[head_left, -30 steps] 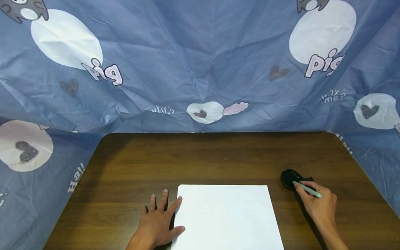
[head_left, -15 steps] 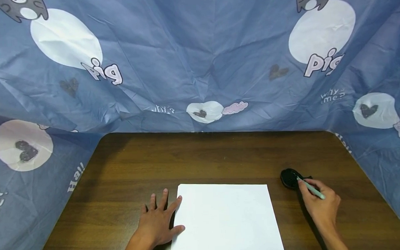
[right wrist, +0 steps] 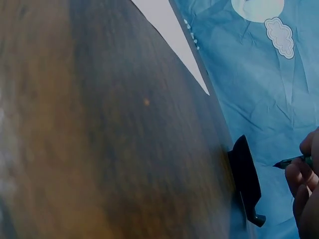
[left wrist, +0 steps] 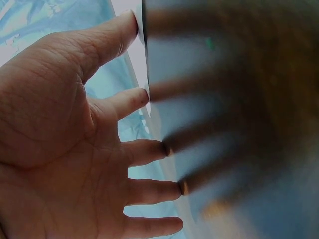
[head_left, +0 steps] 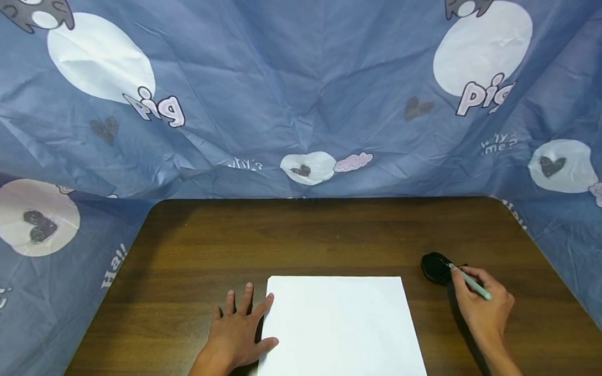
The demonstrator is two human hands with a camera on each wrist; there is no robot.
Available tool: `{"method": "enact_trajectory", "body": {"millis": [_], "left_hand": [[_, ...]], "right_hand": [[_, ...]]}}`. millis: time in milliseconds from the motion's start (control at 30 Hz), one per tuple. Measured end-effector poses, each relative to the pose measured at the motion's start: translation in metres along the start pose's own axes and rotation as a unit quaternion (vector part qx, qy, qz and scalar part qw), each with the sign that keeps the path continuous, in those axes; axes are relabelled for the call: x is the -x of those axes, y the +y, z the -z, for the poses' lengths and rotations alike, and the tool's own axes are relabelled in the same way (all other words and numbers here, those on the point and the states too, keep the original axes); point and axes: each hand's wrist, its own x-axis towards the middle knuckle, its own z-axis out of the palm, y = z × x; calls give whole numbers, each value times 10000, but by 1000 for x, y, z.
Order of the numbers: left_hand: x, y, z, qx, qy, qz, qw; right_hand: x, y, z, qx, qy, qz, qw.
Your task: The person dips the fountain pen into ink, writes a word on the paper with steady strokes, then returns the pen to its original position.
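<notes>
My left hand [head_left: 235,335] lies with fingers spread at the left edge of a white sheet of paper [head_left: 338,330]. Its thumb and index fingertip overlap that edge; the other fingers reach over the brown table. In the left wrist view the palm [left wrist: 60,134] faces the camera. Well to the right of the sheet, my right hand [head_left: 486,306] pinches a slim pale-green brush [head_left: 477,287] near its tip. The brush's dark point [right wrist: 277,165] is beside a shallow black ink dish [head_left: 435,268], overlapping its right rim in the head view.
The brown wooden table [head_left: 303,238] has rounded far corners. A blue printed cloth [head_left: 258,90] hangs behind it and along both sides. Between the paper and the dish lies a strip of bare wood.
The right hand and brush have drawn back a little to the right, taking the tip from over the dish to its right rim. My left hand and the paper stay put.
</notes>
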Motion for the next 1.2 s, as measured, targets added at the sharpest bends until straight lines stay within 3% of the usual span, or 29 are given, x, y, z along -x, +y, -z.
{"method": "enact_trajectory", "body": {"millis": [467, 867, 1200], "left_hand": [[2, 0, -1, 31, 2, 10, 10000], [3, 0, -1, -33, 125, -55, 9999], [3, 2, 0, -53, 177, -74, 9998]], "right_hand": [[2, 0, -1, 62, -100, -111, 9999], [6, -20, -8, -487, -81, 443, 9978], [20, -47, -25, -1238, -633, 935, 9859]]}}
